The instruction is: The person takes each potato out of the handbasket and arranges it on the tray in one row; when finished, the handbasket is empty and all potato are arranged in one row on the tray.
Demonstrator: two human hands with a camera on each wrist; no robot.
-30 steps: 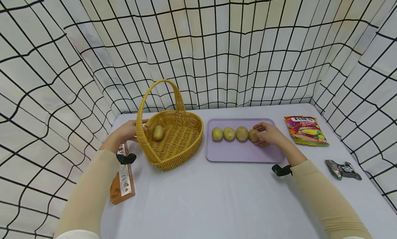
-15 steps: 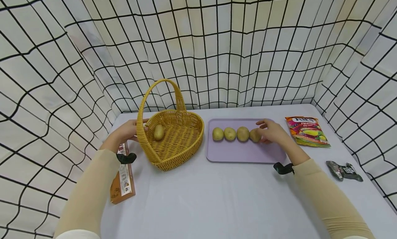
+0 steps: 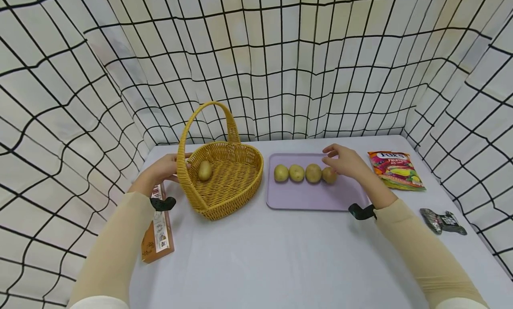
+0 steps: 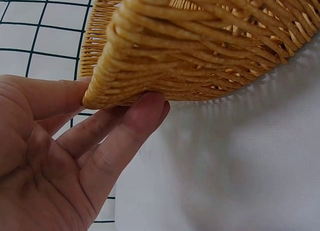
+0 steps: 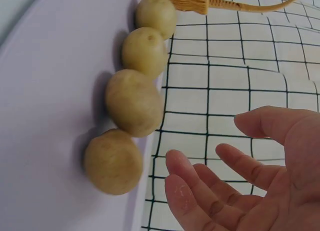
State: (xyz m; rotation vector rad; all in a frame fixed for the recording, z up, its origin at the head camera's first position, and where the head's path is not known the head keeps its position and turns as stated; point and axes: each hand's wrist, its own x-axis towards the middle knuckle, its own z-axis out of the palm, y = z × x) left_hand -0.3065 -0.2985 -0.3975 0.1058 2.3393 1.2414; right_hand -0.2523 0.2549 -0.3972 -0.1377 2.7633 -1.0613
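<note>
A heart-shaped yellow wicker basket [image 3: 224, 202] with a tall arched handle stands at the left of the table. One potato [image 3: 205, 170] lies inside it. My left hand [image 3: 165, 167] grips the basket's left side; in the left wrist view, thumb and fingers pinch the woven edge [image 4: 145, 56]. Several potatoes [image 3: 313, 173] sit in a row on a light purple tray [image 3: 308, 201]. My right hand [image 3: 345, 161] hovers over the tray's right part, fingers loosely bent and holding nothing. The rightmost potato [image 5: 114, 162] is nearest to it, apart from the fingertips in the right wrist view.
An orange-brown box [image 3: 158, 237] lies under the left forearm. A colourful candy bag [image 3: 396, 170] and a small dark wrapped packet [image 3: 443, 221] lie at the right. Black-gridded white cloth [image 3: 280, 77] walls the table's back and sides.
My right hand has let go of the rightmost potato and lifted slightly up and away from it. That potato stays at the row's end. My left hand and the basket have not visibly moved.
</note>
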